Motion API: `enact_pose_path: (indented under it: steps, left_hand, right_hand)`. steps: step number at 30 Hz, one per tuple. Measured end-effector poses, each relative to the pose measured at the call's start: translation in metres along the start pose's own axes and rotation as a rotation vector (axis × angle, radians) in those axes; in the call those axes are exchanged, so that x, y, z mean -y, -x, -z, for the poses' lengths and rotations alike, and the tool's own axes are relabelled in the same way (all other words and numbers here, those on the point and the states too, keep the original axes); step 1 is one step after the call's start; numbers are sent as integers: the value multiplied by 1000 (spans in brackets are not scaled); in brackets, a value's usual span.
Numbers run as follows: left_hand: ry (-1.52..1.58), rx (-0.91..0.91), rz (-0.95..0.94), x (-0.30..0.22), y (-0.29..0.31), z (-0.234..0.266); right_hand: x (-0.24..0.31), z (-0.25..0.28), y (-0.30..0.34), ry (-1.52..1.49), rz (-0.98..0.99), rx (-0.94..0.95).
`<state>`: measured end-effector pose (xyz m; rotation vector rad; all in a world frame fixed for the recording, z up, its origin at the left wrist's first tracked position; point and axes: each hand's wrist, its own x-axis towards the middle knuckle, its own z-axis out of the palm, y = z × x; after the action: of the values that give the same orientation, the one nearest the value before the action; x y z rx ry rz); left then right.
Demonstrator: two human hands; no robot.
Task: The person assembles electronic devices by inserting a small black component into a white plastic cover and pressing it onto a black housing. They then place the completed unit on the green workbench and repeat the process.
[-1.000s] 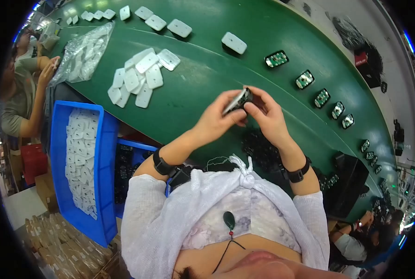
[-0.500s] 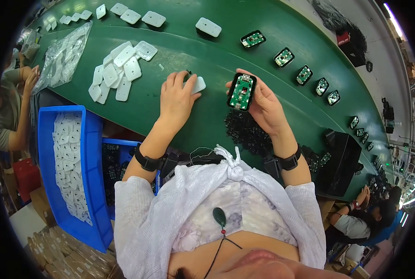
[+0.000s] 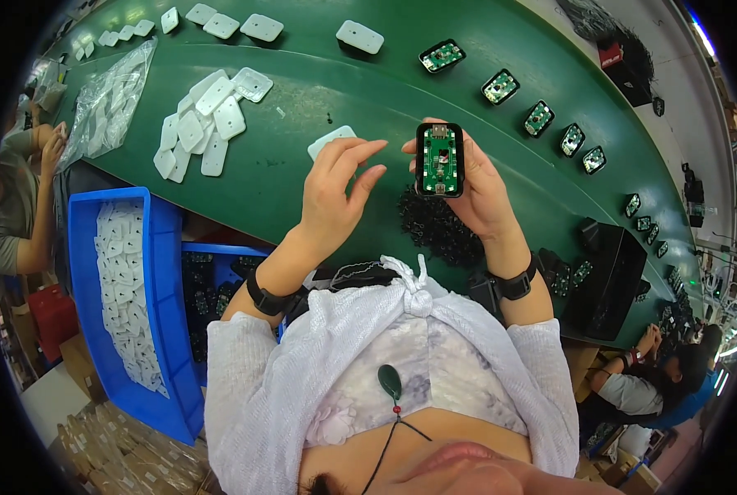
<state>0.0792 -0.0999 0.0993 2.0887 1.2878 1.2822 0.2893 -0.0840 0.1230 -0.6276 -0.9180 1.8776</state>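
My right hand (image 3: pixel 488 186) is closed round a black plastic case with a green circuit board (image 3: pixel 440 161) in it, its board side facing up. Close to its left, my left hand (image 3: pixel 335 186) hovers over the green table, fingers and thumb apart with nothing visible between them. Partly hidden behind the left fingers, a white plastic cover (image 3: pixel 329 140) lies on the table. A heap of small black parts (image 3: pixel 438 231) sits below the right hand.
A pile of white covers (image 3: pixel 207 120) lies to the left, near a clear plastic bag (image 3: pixel 113 111). White covers and board-filled cases (image 3: pixel 500 87) line the table's far side. A blue bin (image 3: pixel 162 330) of white pieces stands at left, a black box (image 3: pixel 603 285) at right. Other people sit either side.
My left hand has come off the white cover and moved right, toward the case. The case in my right hand has turned more upright and come slightly right.
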Motion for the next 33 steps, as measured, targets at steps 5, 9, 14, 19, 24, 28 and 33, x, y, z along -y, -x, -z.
enact_pose_path:
  steps: [5, 9, 14, 19, 24, 28, 33]
  left_hand:
    - [879, 188, 402, -21, 0, -15]
    - [923, 244, 437, -27, -9, -18]
    - [943, 271, 466, -34, -11, -20]
    - [948, 228, 506, -32, -6, -29]
    - [963, 240, 548, -23, 5, -42]
    - [1009, 313, 580, -17, 8, -45]
    - [589, 328, 342, -9, 2, -29]
  right_hand:
    - [-7, 6, 6, 1, 17, -15]
    - [-7, 3, 9, 33, 75, -2]
    - [-8, 1, 15, 78, 40, -25]
    - [-15, 7, 21, 99, 39, -38]
    - [-9, 6, 29, 188, -25, -70]
    - [-8, 11, 39, 243, -77, -69]
    - [2, 31, 47, -23, -83, -65]
